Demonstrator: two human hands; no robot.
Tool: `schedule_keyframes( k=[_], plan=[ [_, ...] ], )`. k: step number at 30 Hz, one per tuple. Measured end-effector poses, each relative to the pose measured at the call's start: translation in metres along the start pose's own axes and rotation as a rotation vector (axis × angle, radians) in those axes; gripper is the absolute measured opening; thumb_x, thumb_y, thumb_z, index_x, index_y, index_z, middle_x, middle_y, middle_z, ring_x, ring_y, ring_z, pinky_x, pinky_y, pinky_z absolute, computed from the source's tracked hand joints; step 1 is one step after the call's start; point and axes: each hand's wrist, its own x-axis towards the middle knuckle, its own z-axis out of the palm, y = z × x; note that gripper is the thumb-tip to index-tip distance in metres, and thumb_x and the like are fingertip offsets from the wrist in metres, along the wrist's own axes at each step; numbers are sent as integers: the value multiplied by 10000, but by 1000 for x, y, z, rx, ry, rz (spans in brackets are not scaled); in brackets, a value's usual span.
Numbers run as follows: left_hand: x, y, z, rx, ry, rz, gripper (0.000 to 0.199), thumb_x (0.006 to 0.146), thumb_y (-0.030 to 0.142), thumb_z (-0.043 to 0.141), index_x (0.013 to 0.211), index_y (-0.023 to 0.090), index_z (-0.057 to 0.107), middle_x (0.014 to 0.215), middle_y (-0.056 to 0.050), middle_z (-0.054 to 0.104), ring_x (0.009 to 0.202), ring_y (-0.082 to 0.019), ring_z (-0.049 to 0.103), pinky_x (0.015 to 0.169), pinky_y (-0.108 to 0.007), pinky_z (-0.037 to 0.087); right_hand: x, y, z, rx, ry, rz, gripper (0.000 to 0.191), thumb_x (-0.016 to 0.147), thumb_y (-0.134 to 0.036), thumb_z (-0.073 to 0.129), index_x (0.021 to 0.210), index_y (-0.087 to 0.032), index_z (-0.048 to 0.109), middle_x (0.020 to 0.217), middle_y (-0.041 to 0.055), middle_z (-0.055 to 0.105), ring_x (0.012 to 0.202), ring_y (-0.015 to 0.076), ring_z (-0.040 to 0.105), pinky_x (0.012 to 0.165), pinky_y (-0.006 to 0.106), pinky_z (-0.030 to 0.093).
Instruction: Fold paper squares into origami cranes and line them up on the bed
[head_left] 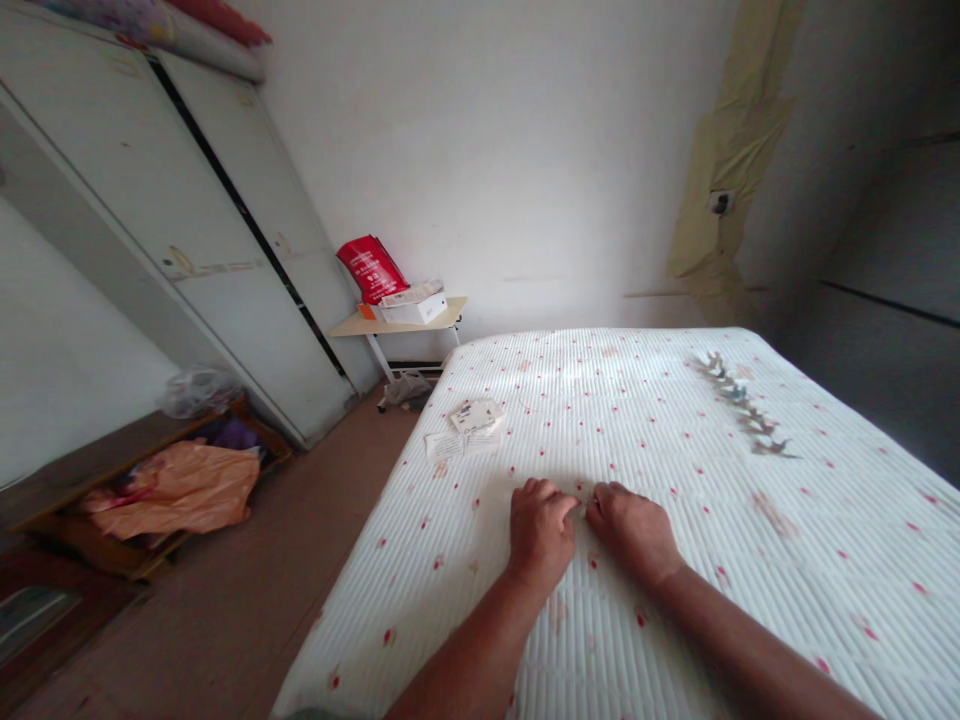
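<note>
My left hand (541, 525) and my right hand (631, 525) are close together over the middle of the white quilted mattress (570, 650). The fingers of both are curled, with the left thumb reaching toward the right fingertips. Anything they pinch is too small or too hidden to make out. Beyond my left hand lie printed paper pieces (478, 416), some stacked and one flat beneath. Off to the right stands a row of several small folded paper figures (739, 395), shaped like birds, apart from both hands.
Against the far wall, a small table (420, 322) carries a red bag (373, 268) and a white box (414, 308). A tall cabinet (225, 230) is at the left. An orange plastic bag (180, 488) rests on a low wooden unit. A socket (721, 202) is on the wall.
</note>
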Motion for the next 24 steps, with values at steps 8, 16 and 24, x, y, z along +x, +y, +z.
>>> schedule_keyframes(
  k=[8, 16, 24],
  plan=[
    [1, 3, -2, 5, -14, 9, 271, 730, 80, 513, 848, 262, 675, 804, -15, 600, 849, -172, 496, 751, -318, 334, 3, 0, 4, -34, -29, -23, 210, 869, -212, 404, 839, -141, 599, 788, 92, 654, 662, 200, 660, 475, 232, 384],
    [0, 4, -2, 72, -97, 14, 238, 713, 101, 528, 803, 260, 681, 777, -21, 571, 841, -175, 475, 725, -314, 317, 1, 5, 8, 48, 20, -32, 200, 865, -259, 423, 819, -155, 587, 792, 71, 637, 663, 173, 642, 496, 220, 374],
    [-3, 8, -8, 134, -131, 69, 244, 736, 117, 520, 864, 261, 671, 812, -40, 555, 856, -193, 452, 735, -334, 313, -9, 41, 3, 545, 19, -239, 244, 799, -163, 402, 906, -160, 622, 832, 51, 621, 754, 150, 600, 677, 242, 451]
  ],
)
